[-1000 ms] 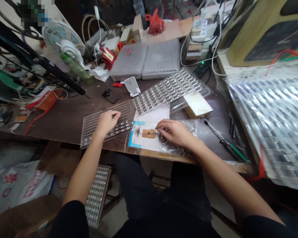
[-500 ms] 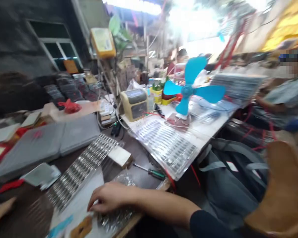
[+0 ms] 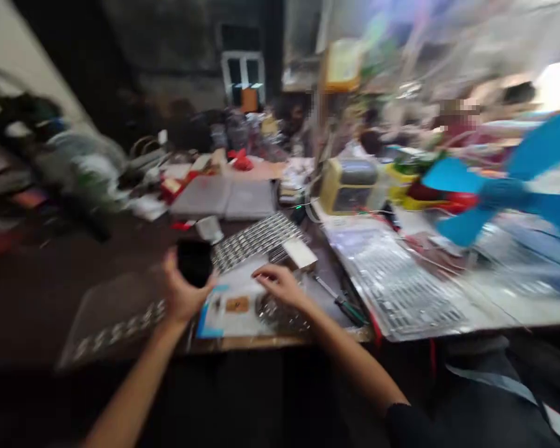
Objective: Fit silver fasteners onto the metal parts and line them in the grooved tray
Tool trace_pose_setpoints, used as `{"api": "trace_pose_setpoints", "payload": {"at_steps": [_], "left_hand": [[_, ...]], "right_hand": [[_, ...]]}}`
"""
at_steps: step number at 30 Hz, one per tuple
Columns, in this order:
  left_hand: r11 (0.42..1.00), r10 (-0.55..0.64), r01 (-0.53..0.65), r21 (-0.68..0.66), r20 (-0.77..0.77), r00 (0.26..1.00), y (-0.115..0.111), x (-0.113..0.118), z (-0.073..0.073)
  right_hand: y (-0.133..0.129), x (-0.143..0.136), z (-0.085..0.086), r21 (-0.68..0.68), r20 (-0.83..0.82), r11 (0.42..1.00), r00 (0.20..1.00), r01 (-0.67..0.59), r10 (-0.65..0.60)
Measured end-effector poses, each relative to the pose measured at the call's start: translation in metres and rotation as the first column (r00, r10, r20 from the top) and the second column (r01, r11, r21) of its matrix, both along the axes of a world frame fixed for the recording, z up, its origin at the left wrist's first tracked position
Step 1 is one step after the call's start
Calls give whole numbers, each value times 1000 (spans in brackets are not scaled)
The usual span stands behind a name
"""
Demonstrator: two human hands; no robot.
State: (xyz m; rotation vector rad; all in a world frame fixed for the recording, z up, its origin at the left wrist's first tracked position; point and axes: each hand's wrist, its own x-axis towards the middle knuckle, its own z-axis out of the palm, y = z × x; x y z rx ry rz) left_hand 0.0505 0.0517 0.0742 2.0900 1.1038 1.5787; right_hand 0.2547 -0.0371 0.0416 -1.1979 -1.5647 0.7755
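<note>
My left hand (image 3: 185, 292) is closed around a black rectangular object (image 3: 195, 261), held up over the bench; blur hides what kind it is. My right hand (image 3: 280, 283) hovers above a clear plastic bag of small shiny parts (image 3: 280, 313), fingers loosely stretched and thumb apart, with nothing visible in them. Between the hands lie a white sheet with blue edges (image 3: 210, 323) and a small brown piece (image 3: 238, 304). Behind them rests a tray with rows of metal parts (image 3: 256, 239). A clear sheet with a row of shiny parts (image 3: 121, 326) lies left of my left hand.
A small white-topped box (image 3: 300, 253) and a green-handled screwdriver (image 3: 350, 310) lie right of my right hand. Further right are a sheet of packed parts (image 3: 401, 286) and a blue fan (image 3: 504, 194). Grey flat trays (image 3: 249, 199) stand behind. A person (image 3: 462, 127) is in the background.
The view has swung left and back. My left hand, barely in view before, now shows with the black object in it. My right hand's fingers have straightened somewhat near the bag.
</note>
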Motion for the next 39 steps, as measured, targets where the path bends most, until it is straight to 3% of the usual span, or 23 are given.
{"api": "trace_pose_setpoints", "payload": {"at_steps": [2, 4, 6, 9, 13, 16, 23, 30, 39], "left_hand": [[992, 2, 1, -124, 21, 1000, -48, -16, -25], [949, -62, 82, -303, 76, 995, -80, -9, -40], [882, -103, 177, -437, 188, 977, -101, 1, -49], [775, -198, 350, -527, 323, 926, -125, 3, -57], [663, -326, 517, -542, 412, 851, -146, -14, -66], [619, -368, 561, -550, 428, 826, -155, -22, -71], [600, -401, 575, -556, 413, 818, -153, -22, -80], [560, -405, 586, -586, 424, 810, -148, -24, -79], [525, -366, 539, -658, 397, 842, -142, -24, -81]], "right_hand": [[-5, -16, 2, -87, -237, 987, 965, -136, 112], [-13, -34, -2, -159, -424, 953, 889, -258, 171], [-27, -49, -10, -209, -524, 930, 838, -301, 153], [-45, -63, -25, -236, -564, 950, 825, -204, 37], [-59, -73, -36, -242, -530, 970, 840, -13, -121], [-64, -78, -40, -246, -511, 969, 847, 19, -147], [-61, -81, -44, -248, -493, 968, 853, 50, -171], [-62, -76, -49, -280, -581, 959, 802, -37, -139], [-61, -76, -46, -371, -499, 929, 843, 0, -200]]}}
